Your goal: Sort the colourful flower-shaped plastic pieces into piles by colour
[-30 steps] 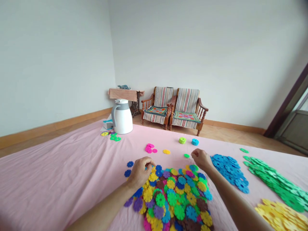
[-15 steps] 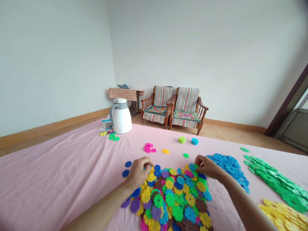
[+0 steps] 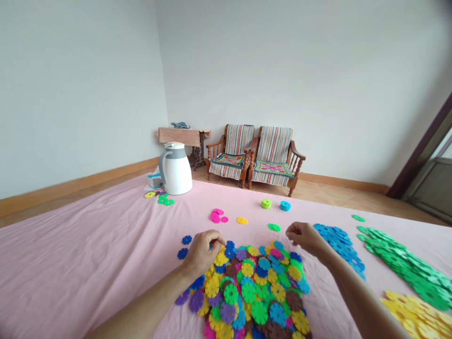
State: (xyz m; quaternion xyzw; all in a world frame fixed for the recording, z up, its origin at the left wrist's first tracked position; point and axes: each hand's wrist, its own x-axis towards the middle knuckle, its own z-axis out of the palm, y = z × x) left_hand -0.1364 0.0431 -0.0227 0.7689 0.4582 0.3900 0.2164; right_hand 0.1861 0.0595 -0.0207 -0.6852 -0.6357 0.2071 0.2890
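A mixed pile of notched plastic discs [image 3: 259, 292], in many colours, lies before me on a pink cloth. At the pile's far left edge is my left hand [image 3: 204, 253], its fingers curled and the tips against yellow and blue discs; whether it grips one is hidden. My right hand [image 3: 304, 237] hovers just beyond the pile's far right corner, fingers closed, with no disc showing in them. Two overlapping green discs [image 3: 274, 227] lie left of its fingertips. Two dark blue discs [image 3: 182, 254] are beside my left hand.
Right of the pile are blue discs [image 3: 341, 247], green discs [image 3: 402, 266] and yellow discs [image 3: 416, 313]. Farther off sit pink discs [image 3: 215, 216], an orange-yellow disc [image 3: 242, 220], a lime stack [image 3: 266, 204] and a light blue stack [image 3: 285, 205]. A white jug [image 3: 177, 174] stands back left.
A second green disc now lies against the single one beyond the pile. My right hand has lifted slightly away from the pile's corner. My left hand has stayed almost in place.
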